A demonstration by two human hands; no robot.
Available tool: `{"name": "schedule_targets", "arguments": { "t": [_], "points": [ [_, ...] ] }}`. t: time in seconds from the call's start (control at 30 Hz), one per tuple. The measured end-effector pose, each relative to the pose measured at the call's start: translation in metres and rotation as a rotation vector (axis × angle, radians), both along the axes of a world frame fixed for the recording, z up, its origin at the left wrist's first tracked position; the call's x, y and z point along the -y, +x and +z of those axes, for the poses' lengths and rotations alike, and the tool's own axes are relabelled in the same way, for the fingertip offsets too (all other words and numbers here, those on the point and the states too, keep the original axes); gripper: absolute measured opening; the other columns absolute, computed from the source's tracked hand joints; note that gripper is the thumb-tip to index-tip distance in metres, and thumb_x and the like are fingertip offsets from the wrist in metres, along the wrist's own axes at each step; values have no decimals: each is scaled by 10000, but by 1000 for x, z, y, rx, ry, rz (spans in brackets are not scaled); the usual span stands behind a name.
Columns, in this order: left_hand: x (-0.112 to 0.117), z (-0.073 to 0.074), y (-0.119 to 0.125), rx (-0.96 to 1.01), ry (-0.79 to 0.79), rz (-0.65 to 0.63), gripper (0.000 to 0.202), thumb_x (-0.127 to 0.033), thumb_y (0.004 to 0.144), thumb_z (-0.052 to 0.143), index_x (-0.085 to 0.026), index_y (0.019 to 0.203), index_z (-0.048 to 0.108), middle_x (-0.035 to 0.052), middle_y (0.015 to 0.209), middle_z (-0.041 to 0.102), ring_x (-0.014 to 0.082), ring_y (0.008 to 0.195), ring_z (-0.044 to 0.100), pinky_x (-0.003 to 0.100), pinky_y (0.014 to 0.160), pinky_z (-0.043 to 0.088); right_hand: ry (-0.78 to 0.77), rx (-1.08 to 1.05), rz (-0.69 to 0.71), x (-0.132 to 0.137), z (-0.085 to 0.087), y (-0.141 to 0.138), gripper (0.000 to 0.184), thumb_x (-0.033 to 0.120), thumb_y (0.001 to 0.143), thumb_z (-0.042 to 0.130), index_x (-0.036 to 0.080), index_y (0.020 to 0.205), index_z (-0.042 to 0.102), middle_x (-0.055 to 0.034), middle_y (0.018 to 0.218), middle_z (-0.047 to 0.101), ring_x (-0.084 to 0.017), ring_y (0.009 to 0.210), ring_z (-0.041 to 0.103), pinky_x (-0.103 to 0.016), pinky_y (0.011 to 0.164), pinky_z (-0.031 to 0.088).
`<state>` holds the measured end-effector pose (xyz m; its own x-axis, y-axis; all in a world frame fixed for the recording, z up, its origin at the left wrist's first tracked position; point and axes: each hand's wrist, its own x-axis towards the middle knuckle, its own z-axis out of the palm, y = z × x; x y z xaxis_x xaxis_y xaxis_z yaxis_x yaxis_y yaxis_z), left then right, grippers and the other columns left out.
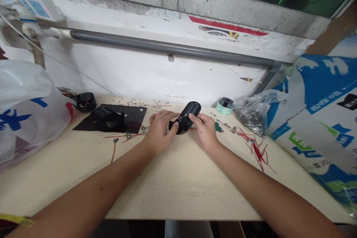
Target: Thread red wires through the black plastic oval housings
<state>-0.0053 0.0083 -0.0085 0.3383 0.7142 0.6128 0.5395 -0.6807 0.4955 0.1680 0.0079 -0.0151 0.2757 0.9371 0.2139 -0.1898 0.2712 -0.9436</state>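
Both my hands hold a black plastic oblong housing (186, 116) above the middle of a pale wooden table (181, 182). My left hand (160, 132) grips its lower left end, and my right hand (204, 131) pinches its right side with thumb and fingers. Small metal parts show at the housing's lower end, partly hidden by my fingers. Left of my left hand, thin red wires with metal terminals (128, 136) lie on the table. Right of my right hand lies a scatter of cut red wires (258, 152).
A black mat (111, 119) with black pieces on it and a small black object (86, 102) lie at the back left. A tape roll (224, 106) and a clear bag of metal parts (252, 115) sit at the back right. A white plastic bag (25, 111) and a blue-printed sack (315, 126) flank the table.
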Motion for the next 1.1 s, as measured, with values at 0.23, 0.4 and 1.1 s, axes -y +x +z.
{"name": "schedule_targets", "arguments": {
  "t": [0.23,0.4,1.1],
  "points": [
    [-4,1,0,-21,-50,14,269,-276,903,511,-212,1105,676,77,1164,676,273,1163,553,475,980,340,6,4,24,-2,-5,3,342,466,646,843,167,645,678,-13,666,656,-172,615,600,-307,551,569],
    [-4,-2,0,-21,74,27,237,-264,866,576,-238,1054,719,67,1094,663,267,1116,535,456,962,353,4,-1,41,-2,-3,2,338,466,643,842,180,626,662,-8,664,658,-182,635,615,-324,591,576],
    [-9,-8,-1,-86,33,134,219,-232,890,614,-310,1018,775,60,1248,586,304,1150,419,505,930,355,20,209,-15,-2,-6,5,393,573,664,801,195,680,696,-37,583,659,-237,640,649,-312,522,494]
  ]
}}
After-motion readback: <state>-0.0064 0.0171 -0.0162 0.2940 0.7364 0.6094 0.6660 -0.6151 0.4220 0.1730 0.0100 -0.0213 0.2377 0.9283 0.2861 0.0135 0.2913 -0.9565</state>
